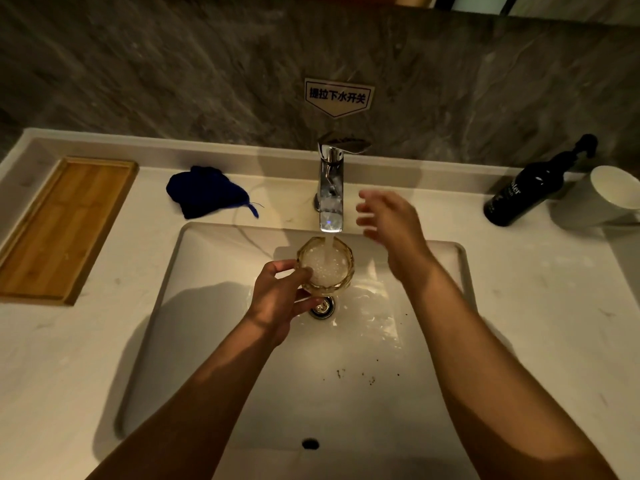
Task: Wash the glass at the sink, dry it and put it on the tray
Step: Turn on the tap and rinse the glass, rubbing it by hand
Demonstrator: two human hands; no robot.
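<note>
Looking down from the head camera, you see your left hand [280,299] wrapped around the side of the glass [325,266], thumb on its left wall and fingers curled under, gripping it firmly. You hold the glass upright over the sink [207,341], directly beneath the spout of the chrome faucet [330,188], just above the drain [322,306]. Water [328,247] streams from the spout straight into the glass, which is full of foaming white bubbles up to its scalloped amber rim. Your right hand [388,220] hangs in the air to the right of the faucet, fingers spread apart and holding nothing, touching neither the faucet nor the glass; it is slightly blurred. Wet sheen and a few dark specks lie on the basin floor near you, and the overflow hole [310,443] sits in the near wall. On the countertop [69,358] at far left rests the wooden tray [62,230], with a crumpled dark blue cloth [207,192] between it and the faucet. At far right a dark pump bottle [530,188] stands just beside a white mug [602,199]. A small sign [337,97] with Chinese characters is fixed to the grey stone wall behind the faucet.
</note>
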